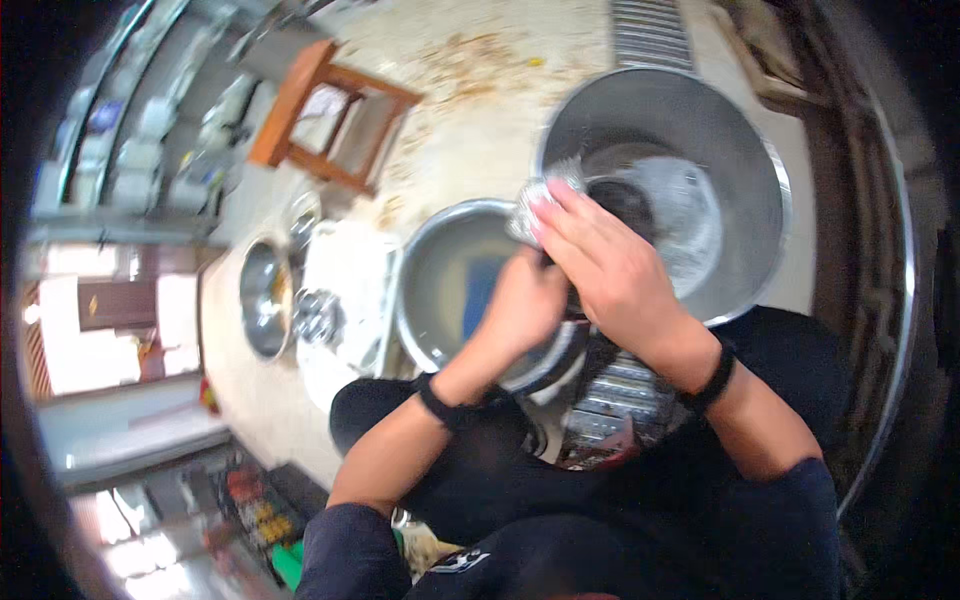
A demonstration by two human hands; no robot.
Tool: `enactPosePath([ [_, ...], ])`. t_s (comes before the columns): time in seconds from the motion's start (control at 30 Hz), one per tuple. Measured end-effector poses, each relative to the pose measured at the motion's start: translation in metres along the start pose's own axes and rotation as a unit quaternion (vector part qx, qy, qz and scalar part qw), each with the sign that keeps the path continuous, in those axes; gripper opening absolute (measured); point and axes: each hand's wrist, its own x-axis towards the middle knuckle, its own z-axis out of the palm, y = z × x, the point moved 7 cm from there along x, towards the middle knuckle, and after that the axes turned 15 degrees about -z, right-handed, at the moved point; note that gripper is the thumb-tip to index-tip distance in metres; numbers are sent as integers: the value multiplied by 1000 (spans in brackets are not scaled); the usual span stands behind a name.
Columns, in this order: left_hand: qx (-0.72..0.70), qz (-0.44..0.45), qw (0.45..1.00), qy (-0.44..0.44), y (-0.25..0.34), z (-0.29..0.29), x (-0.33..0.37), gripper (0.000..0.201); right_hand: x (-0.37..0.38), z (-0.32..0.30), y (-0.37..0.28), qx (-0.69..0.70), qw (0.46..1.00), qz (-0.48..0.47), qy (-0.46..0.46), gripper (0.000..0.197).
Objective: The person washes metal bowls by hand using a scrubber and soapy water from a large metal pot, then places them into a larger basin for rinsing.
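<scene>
My right grip [622, 272] holds a silvery mesh scrubber [524, 222] near the large grey metal pot [745, 130]; my left grip [528, 302] is closed, its contents hidden.

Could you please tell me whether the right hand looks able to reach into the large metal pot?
Probably yes: the large metal pot is open-topped and close to the right hand, though it seems to hold a silvery scrubber.

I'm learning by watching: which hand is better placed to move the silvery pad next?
Probably the right hand: its fingers lie on the silvery pad, while the left hand is below it in the picture.
</scene>
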Motion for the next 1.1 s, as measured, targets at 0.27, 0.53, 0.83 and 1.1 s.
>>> enactPosePath([
  [0.27,-81,48,995,26,0,-12,-17,40,-2,-8,43,-76,995,67,-18,42],
  [0.53,-32,90,995,36,16,-8,-15,36,13,4,3,-7,998,-49,-39,35],
  [0.83,-40,152,980,119,7,-39,-19,42,-24,-4,59,84,968,236,25,31],
  [1.1,-93,202,967,123,17,-62,-14,34,-55,17,79,249,904,348,-20,38],
])
